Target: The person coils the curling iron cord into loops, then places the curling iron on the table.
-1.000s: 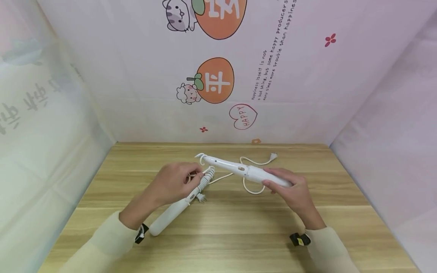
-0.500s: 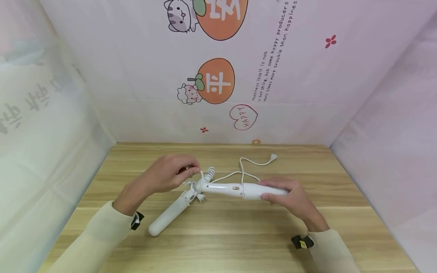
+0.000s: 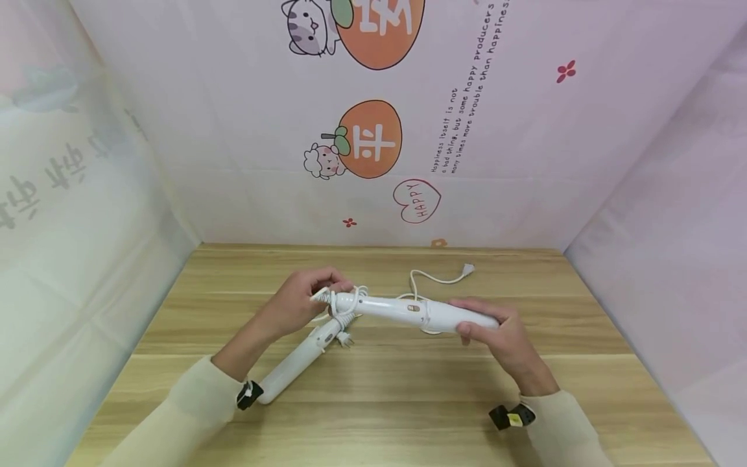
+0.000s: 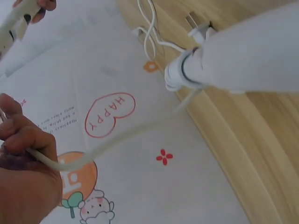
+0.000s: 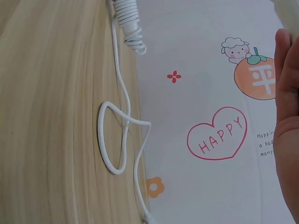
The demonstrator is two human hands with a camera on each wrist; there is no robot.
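Note:
My right hand (image 3: 502, 340) grips the thick end of a white hair iron (image 3: 393, 311), held roughly level above the table, its small switch facing up. White cord loops around its slim left end. Close to that end, my left hand (image 3: 299, 301) pinches the white cord (image 4: 126, 135), which stretches away from the curled fingers in the left wrist view. A second white hair iron (image 3: 294, 363) lies slanted on the table below, its cord wound in coils (image 5: 126, 14) about its far end. Its two-pin plug (image 3: 344, 338) sits beside it.
A loose length of white cord (image 5: 122, 93) bends across the wooden table (image 3: 455, 402), ending at a plug (image 3: 468, 269) near the back edge. Printed white cloth (image 3: 496, 194) hangs behind the table and along both sides.
The held hair iron has dipped, levelled out and lifted slightly again. My left hand moved away with the cord, then came back toward the slim end, where more cord now loops.

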